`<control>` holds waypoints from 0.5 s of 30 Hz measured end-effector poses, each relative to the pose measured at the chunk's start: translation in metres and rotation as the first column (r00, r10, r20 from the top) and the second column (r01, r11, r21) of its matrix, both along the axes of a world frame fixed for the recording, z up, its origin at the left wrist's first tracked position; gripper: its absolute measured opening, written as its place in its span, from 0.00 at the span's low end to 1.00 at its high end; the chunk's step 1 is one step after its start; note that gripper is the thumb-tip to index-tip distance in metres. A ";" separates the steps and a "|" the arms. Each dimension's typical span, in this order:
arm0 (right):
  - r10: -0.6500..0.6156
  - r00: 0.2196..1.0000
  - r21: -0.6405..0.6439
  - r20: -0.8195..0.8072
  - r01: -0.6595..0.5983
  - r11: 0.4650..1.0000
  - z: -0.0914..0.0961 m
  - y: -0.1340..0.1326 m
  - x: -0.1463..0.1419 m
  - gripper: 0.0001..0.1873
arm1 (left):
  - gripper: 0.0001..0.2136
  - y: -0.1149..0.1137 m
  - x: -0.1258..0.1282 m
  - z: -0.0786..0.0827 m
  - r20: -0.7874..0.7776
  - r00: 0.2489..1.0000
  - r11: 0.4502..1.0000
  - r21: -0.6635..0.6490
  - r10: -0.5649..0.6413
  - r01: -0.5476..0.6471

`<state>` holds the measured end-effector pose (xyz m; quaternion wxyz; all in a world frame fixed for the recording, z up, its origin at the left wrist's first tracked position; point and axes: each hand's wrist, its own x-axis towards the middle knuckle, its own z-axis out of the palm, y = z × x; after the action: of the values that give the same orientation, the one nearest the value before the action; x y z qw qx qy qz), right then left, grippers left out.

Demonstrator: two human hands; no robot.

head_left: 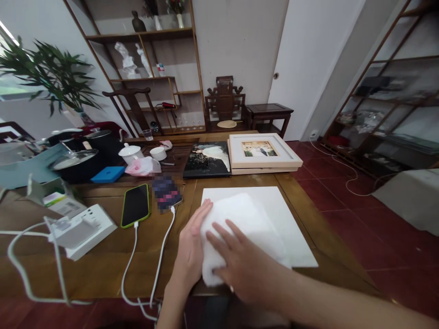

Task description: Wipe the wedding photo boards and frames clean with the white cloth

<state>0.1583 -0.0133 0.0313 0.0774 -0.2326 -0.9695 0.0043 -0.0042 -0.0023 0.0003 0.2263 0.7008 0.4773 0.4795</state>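
Note:
A soft-looking white wrapped slab [245, 210], maybe foam or cloth, lies at the table's front edge. It rests partly over a flat white board [297, 244]. My left hand [192, 244] lies along the slab's left side, fingers stretched out and pointing away from me. On top of the slab, my right hand [240, 260] presses lightly or rests with its fingers spread. Some motion blur softens the right hand, and what the slab contains is hidden.
Left of my hands are a green-cased phone [136, 205], a white power strip [85, 233] and loose white cables. Behind the board lie a dark photo panel [197, 167] and a pale wooden picture frame [236, 155]. Pots [77, 157] and cups [131, 153] stand back left.

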 end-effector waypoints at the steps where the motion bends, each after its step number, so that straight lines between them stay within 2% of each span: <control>1: 0.025 1.000 -0.013 -0.003 -0.025 1.000 0.000 -0.010 0.003 0.12 | 0.27 0.001 0.000 0.000 -0.006 1.000 1.000 0.001 -0.013 0.013; 4: 0.015 1.000 -0.078 0.012 -0.014 0.997 0.001 -0.026 0.015 0.13 | 0.24 0.003 0.001 0.000 -0.113 0.993 0.999 -0.029 -0.016 0.013; 7: -0.049 0.999 -0.148 -0.006 0.048 0.988 0.002 -0.021 0.030 0.11 | 0.21 0.005 0.004 -0.002 -0.244 0.970 0.998 -0.051 0.018 -0.031; 11: -0.199 0.980 -0.149 -0.011 0.195 0.969 0.005 0.008 0.045 0.16 | 0.19 0.009 0.006 -0.008 -0.317 0.946 0.997 -0.025 0.065 -0.076; 15: -0.337 0.940 -0.078 0.045 0.340 0.937 0.012 0.046 0.042 0.16 | 0.18 0.010 0.005 -0.011 -0.320 0.945 0.997 -0.011 0.071 -0.079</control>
<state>0.2003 0.0329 0.0430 0.0520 -0.3990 -0.9150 0.0285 0.0007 0.0074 -0.0106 0.1360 0.7477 0.5396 0.3623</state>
